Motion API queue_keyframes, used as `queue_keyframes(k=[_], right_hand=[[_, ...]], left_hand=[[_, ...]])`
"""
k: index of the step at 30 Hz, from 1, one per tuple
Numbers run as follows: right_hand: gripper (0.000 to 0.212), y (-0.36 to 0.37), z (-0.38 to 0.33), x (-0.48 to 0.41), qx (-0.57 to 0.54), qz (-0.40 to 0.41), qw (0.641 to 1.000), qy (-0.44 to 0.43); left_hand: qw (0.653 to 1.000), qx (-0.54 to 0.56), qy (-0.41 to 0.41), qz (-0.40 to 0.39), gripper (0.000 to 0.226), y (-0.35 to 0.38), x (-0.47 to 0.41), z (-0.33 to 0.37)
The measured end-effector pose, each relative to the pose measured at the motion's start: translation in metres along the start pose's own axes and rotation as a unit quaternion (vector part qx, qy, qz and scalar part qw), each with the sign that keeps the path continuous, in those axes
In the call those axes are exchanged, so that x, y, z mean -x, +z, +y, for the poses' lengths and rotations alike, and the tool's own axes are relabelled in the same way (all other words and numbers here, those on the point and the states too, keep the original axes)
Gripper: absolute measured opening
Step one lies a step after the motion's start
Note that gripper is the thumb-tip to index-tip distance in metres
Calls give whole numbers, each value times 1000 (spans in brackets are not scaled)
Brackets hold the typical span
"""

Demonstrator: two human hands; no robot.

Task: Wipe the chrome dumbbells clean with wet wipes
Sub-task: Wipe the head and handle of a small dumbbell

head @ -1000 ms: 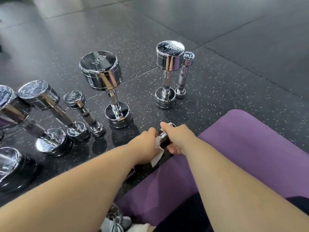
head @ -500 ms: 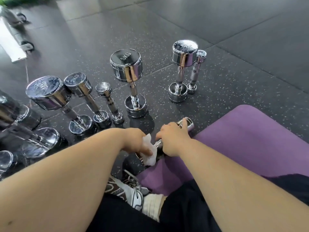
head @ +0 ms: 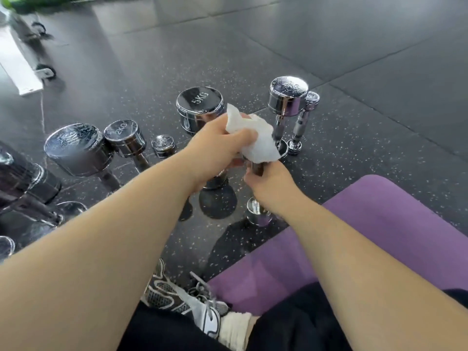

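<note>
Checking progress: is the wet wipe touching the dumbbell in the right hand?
Touching. Head view: the wet wipe, held by the left hand, covers the top of the small dumbbell above the right hand.

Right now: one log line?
left grip: holds wipe | right grip: holds dumbbell upright by handle | wipe: covers its top end

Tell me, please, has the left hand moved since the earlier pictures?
Yes. The left hand, holding the wipe, has risen: earlier it sat below the base of the 5KG dumbbell, now it overlaps that dumbbell's upper head.
</note>
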State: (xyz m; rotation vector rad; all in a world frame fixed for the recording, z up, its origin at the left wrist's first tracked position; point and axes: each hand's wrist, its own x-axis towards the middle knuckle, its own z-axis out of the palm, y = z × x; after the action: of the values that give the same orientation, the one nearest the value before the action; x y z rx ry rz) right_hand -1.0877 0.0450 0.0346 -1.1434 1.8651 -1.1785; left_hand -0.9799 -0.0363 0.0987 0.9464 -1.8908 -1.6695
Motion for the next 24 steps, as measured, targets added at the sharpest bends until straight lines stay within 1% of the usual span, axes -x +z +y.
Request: queue_keyframes(k=[1, 2, 4, 6, 8, 9, 10, 11, 12, 13, 14, 15, 16, 17, 18, 20, 23, 24], right_hand=[[22, -3, -2, 3, -24, -1, 1000, 10], [16, -2, 0, 5, -34, -3, 999, 15], [2, 2, 4, 8, -51, 6, 998, 27], [8, 4, 6, 7, -62, 19, 997, 34], [6, 1, 6, 7, -44, -4, 998, 38], [7, -2, 5, 8, -23, -22, 999, 44], [13, -5, 4, 7, 5, -30, 998, 50], [19, -8, 1, 8, 33, -24, 998, 57], [24, -9, -3, 8, 49, -4, 997, 63], [27, -10, -8, 8, 63, 14, 996, 62], [30, -10, -13, 11, 86, 18, 994, 59], [30, -9, -17, 12, 105, 5, 993, 57], [30, -8, -20, 18, 100, -11, 993, 54], [29, -9, -21, 24, 75, -27, 995, 56], [28, -10, -23, 29, 45, -41, 996, 60], [29, -14, -24, 37, -38, -63, 995, 73], [38, -21, -24, 46, -145, -107, 980, 81], [42, -21, -24, 49, -168, -121, 975, 82]], left_hand=[[1000, -21, 13, 4, 18, 8, 0, 3], [999, -38, 12, 10, 21, 15, 0, 1], [1000, -16, -5, 24, 30, 24, 4, -5], [998, 34, -31, 52, 37, 27, 5, -11], [994, 54, -47, 81, 30, 27, 7, -12], [993, 48, -53, 91, 23, 28, 9, -10], [993, 39, -55, 95, 19, 30, 12, -8], [994, 33, -55, 89, 19, 31, 14, -8], [995, 23, -57, 77, 25, 34, 18, -6], [996, 5, -63, 67, 37, 36, 21, -5], [995, -22, -74, 66, 44, 39, 25, -4], [993, -47, -80, 77, 42, 41, 26, -5], [989, -75, -90, 95, 35, 41, 32, -4], [983, -93, -114, 109, 31, 42, 34, -4], [978, -95, -144, 117, 33, 42, 38, 0], [972, -75, -189, 118, 45, 42, 40, 1], [969, -49, -196, 142, 66, 40, 36, -1], [968, -37, -194, 153, 68, 39, 35, -2]])
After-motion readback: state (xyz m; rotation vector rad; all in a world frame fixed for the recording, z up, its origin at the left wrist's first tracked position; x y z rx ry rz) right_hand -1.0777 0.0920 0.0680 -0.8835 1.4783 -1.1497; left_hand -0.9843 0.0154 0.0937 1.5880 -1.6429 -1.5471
